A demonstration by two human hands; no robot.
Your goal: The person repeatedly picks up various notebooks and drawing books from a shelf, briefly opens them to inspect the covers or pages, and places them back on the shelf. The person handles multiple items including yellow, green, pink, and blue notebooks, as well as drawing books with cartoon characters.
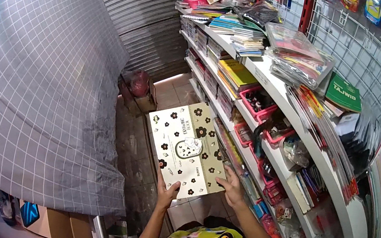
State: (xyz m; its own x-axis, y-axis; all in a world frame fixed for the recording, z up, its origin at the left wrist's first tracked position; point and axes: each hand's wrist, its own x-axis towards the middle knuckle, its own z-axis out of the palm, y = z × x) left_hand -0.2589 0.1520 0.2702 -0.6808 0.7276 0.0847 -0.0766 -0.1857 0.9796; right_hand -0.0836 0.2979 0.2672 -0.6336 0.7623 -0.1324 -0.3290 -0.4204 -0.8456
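A large drawing book (185, 152) with a cream and olive cover, dark flowers and a bunny picture is held out flat in front of me. My left hand (166, 190) grips its near left corner, thumb on top of the cover. At the near right corner, my right hand (232, 187) has its thumb on the cover, with the other fingers along the edge and partly hidden. The book looks closed.
White shelves (291, 105) with notebooks, plastic-wrapped books and pink baskets (254, 101) curve along the right. A checked grey cloth (46, 76) hangs at left. Beyond are a roller shutter (144, 9) and a cardboard box (144, 103); another box (59, 225) stands lower left.
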